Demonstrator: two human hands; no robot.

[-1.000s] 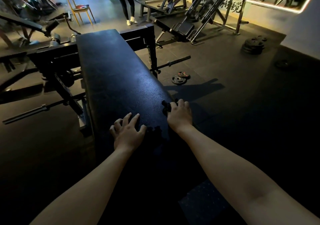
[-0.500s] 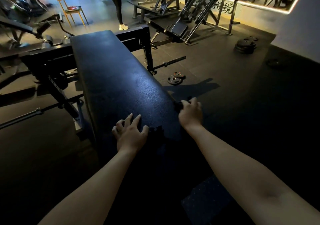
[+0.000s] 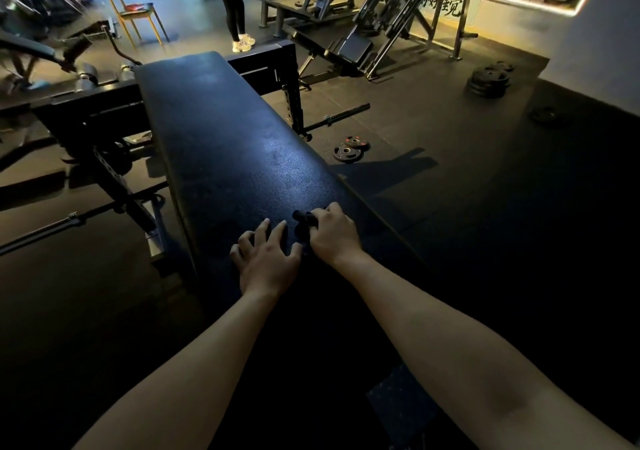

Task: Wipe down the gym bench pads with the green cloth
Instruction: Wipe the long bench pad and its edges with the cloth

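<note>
While dim, right hand (image 3: 330, 236) apparently clutching cloth (image 3: 304, 219) on bench pad (image 3: 221, 144).

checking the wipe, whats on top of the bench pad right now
Both hands: the left hand rests on the bench pad with fingers spread, the right hand grips a dark bunched cloth. Most of the cloth is hidden under that hand.

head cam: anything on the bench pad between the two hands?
Nothing: only a narrow strip of bare bench pad separates the left hand from the right hand, which grips a dark cloth, per head view.
</note>
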